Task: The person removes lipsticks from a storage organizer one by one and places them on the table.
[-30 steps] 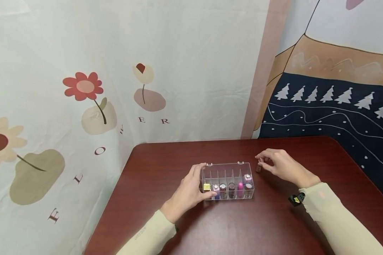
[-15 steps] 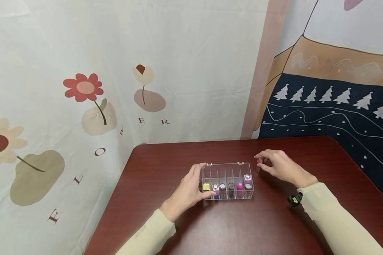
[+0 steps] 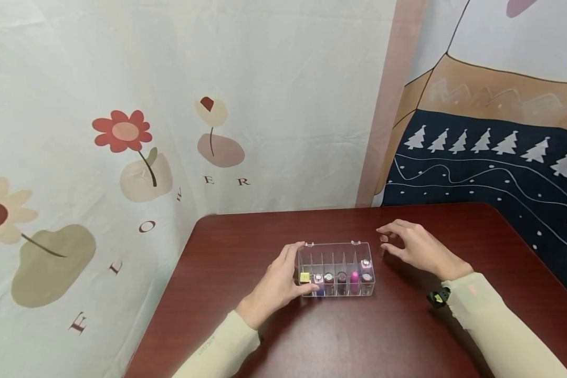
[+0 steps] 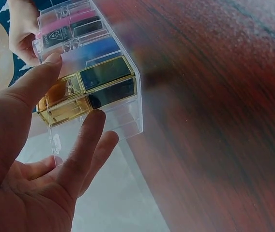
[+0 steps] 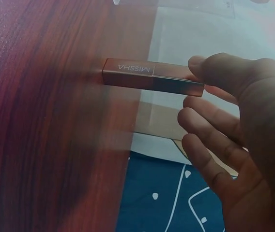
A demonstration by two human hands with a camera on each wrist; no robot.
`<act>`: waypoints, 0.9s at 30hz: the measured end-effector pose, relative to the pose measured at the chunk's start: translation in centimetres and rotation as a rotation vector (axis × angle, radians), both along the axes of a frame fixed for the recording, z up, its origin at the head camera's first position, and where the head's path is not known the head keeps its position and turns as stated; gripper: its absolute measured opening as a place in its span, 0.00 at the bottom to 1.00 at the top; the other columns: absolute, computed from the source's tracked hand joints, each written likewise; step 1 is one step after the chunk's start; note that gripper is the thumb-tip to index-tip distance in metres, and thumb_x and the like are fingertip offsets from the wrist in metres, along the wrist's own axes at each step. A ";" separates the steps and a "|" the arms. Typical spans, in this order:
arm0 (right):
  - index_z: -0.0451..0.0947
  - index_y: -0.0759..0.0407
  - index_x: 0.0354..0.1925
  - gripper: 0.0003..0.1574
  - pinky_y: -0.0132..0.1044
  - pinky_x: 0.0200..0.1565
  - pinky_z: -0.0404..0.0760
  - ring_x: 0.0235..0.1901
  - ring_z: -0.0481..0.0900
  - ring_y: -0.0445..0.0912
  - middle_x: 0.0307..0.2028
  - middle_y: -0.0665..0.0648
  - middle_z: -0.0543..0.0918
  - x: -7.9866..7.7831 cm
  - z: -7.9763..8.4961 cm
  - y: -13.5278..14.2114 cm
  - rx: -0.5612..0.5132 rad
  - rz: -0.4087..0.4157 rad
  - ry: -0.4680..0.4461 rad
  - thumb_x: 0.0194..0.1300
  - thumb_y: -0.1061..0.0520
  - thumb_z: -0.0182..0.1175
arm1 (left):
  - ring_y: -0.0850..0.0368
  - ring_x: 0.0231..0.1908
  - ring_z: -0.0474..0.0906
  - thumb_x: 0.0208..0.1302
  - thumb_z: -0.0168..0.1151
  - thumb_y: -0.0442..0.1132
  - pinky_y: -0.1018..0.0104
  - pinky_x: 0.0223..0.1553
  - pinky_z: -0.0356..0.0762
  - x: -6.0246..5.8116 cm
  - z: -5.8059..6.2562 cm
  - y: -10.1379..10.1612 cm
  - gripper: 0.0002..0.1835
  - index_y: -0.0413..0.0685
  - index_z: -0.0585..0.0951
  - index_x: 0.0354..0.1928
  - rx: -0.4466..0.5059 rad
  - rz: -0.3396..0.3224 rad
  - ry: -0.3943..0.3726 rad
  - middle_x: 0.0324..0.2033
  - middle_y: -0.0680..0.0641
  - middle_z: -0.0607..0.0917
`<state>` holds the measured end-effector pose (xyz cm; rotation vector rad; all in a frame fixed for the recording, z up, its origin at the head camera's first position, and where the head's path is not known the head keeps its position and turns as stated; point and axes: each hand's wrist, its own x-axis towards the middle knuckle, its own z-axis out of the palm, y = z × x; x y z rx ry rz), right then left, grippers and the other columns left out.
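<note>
My left hand (image 3: pixel 276 278) grips the left end of a clear divided lipstick box (image 3: pixel 334 258), thumb at the front and fingers reaching toward the back. In the box stand several lipsticks, among them a yellow-topped one (image 3: pixel 304 276) and a magenta one (image 3: pixel 354 282). The left wrist view shows my thumb over gold-and-black tubes (image 4: pixel 106 72) at the box's end. Right of the box, my right hand (image 3: pixel 422 249) pinches the top of a slim brownish-pink lipstick tube (image 5: pixel 145 72), marked MISSHA, between thumb and index finger. The tube stands upright on the table, my other fingers spread loosely.
The dark red-brown table (image 3: pixel 340 336) has rounded far corners. Behind it hangs a pale curtain (image 3: pixel 283 105) with printed flowers, and at the right a dark blue cloth (image 3: pixel 472 173) with white trees. Most rear compartments of the box hold nothing.
The head view has shifted very slightly. Both hands, the box and the lipstick tube keep nearly the same places; my right fingers have shifted only a little around the tube's top.
</note>
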<state>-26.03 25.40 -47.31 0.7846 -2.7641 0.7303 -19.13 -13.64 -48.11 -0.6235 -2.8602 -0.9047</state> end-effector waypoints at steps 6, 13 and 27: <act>0.89 0.57 0.68 0.28 0.61 0.62 0.94 0.54 0.92 0.55 0.54 0.56 0.93 0.4 0.5 -0.1 0.004 0.012 0.059 0.73 0.60 0.82 | 0.54 0.47 0.84 0.60 0.93 0.54 0.47 0.64 0.91 0.0 0.0 -0.1 0.60 0.45 0.67 0.87 0.012 -0.002 0.003 0.75 0.39 0.81; 0.89 0.56 0.68 0.30 0.61 0.61 0.94 0.56 0.92 0.55 0.60 0.59 0.92 1.1 1.2 -0.4 0.015 0.024 0.131 0.70 0.61 0.84 | 0.52 0.49 0.85 0.60 0.94 0.54 0.47 0.66 0.91 -0.1 -0.1 -0.2 0.60 0.45 0.67 0.86 0.011 -0.006 0.018 0.75 0.40 0.81; 0.93 0.54 0.61 0.30 0.53 0.56 0.96 0.53 0.90 0.47 0.55 0.52 0.93 2.5 2.8 -1.9 0.062 0.146 0.291 0.61 0.60 0.90 | 0.53 0.47 0.85 0.60 0.94 0.53 0.48 0.63 0.92 -0.1 -0.1 -0.3 0.60 0.46 0.67 0.87 0.017 -0.009 0.004 0.75 0.40 0.81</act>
